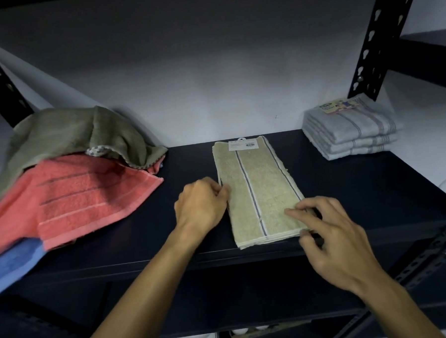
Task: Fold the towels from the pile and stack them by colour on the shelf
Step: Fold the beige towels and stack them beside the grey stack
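Near the middle of the shelf (347,188) we've got the beige towel (259,190) folded into a long strip. Our left hand (200,206) pinches its left edge, our right hand (331,230) has fingers curled onto the near right corner. Looks mid-fold; next probably fold it in half, well apart from the grey stack (352,133) and the pile (67,177).

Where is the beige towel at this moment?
In the head view the beige towel lies folded at the middle of the shelf, between the left hand and the right hand, right of the pile.
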The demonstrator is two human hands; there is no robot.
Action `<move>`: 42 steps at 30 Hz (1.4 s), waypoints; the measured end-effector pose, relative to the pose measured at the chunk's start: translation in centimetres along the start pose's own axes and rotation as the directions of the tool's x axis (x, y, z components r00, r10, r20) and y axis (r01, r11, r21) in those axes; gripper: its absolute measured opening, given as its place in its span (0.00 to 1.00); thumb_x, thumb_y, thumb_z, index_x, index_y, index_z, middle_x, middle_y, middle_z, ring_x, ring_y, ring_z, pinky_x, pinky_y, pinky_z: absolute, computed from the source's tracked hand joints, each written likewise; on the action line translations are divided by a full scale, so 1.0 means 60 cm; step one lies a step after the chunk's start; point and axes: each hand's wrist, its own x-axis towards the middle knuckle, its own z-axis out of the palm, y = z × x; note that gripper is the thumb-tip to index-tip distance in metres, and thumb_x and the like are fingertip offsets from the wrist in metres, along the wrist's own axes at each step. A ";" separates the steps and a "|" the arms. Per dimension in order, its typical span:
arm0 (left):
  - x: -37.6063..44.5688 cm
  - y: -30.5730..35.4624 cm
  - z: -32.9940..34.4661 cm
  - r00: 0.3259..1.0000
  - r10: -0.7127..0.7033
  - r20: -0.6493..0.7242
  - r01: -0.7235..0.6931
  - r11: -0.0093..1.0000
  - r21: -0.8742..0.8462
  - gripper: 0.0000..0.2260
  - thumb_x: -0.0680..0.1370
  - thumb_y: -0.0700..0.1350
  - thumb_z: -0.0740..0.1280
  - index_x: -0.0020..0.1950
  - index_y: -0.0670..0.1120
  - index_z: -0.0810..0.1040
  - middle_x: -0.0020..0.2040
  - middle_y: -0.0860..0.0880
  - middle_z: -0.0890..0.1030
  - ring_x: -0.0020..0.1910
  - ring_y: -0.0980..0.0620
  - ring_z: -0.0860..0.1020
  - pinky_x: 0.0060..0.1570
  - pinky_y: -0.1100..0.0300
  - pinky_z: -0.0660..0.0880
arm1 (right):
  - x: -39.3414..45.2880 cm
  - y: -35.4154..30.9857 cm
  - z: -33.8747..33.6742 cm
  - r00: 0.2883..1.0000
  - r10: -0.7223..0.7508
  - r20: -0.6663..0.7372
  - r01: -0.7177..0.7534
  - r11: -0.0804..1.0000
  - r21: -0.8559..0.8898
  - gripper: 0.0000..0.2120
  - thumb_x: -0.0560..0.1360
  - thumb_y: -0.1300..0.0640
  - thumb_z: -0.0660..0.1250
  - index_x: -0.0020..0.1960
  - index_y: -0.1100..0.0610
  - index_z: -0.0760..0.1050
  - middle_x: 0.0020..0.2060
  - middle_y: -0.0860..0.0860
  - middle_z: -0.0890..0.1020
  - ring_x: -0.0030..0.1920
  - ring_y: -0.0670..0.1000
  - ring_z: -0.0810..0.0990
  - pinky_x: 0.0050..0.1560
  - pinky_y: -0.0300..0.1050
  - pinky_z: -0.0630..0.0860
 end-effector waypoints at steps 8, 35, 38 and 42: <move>0.003 0.033 0.022 0.985 -0.165 -0.041 0.166 0.986 0.015 0.11 0.78 0.51 0.66 0.43 0.46 0.83 0.35 0.53 0.79 0.30 0.57 0.69 0.28 0.61 0.60 | -0.001 0.000 0.025 0.999 -0.010 0.039 0.008 0.999 0.033 0.22 0.82 0.44 0.47 0.65 0.48 0.75 0.61 0.38 0.70 0.65 0.39 0.66 0.48 0.36 0.71; -0.095 -0.023 -0.004 0.769 0.584 0.260 -0.627 0.769 0.125 0.37 0.74 0.74 0.54 0.76 0.53 0.64 0.74 0.58 0.63 0.74 0.61 0.57 0.73 0.56 0.59 | 0.017 0.033 -0.019 0.923 -0.080 0.376 0.117 0.990 -0.077 0.38 0.74 0.25 0.46 0.78 0.43 0.52 0.77 0.37 0.47 0.75 0.37 0.41 0.72 0.42 0.57; -0.110 -0.062 0.019 0.681 0.641 0.353 -0.730 0.636 0.252 0.39 0.75 0.73 0.55 0.80 0.52 0.56 0.79 0.56 0.56 0.78 0.60 0.47 0.78 0.48 0.48 | 0.007 0.044 -0.008 0.888 -0.154 0.433 0.229 0.965 -0.127 0.44 0.72 0.24 0.52 0.79 0.46 0.47 0.78 0.41 0.45 0.77 0.41 0.41 0.76 0.44 0.47; -0.106 -0.103 0.038 0.640 0.742 0.199 -0.768 0.628 0.127 0.25 0.78 0.49 0.68 0.75 0.52 0.67 0.75 0.53 0.68 0.77 0.57 0.61 0.73 0.46 0.64 | -0.011 0.040 0.003 0.914 -0.234 0.331 0.283 0.953 -0.107 0.40 0.72 0.48 0.73 0.78 0.50 0.56 0.77 0.46 0.60 0.77 0.46 0.54 0.74 0.48 0.53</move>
